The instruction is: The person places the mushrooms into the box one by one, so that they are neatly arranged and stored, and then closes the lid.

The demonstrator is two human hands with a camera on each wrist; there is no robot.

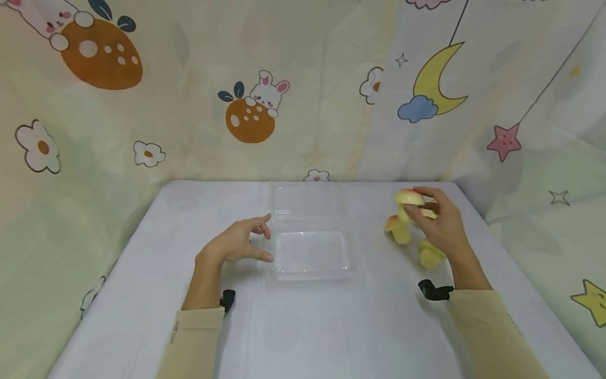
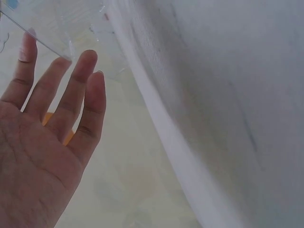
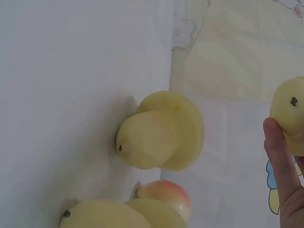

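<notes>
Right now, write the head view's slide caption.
Right hand holds red-tinged yellow mushroom; left hand at open clear plastic box.

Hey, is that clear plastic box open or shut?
Open: the clear plastic box has its lid swung back behind the base, leaving the base uncovered beside the left hand.

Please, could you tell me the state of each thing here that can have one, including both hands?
clear container: open
held mushroom: lifted, cap up
left mushroom: lying on its side
near mushroom: lying on its side
back mushroom: partly hidden, pose unclear
left hand: fingers and thumb apart beside the container, contact unclear
right hand: pinching the held mushroom
</notes>
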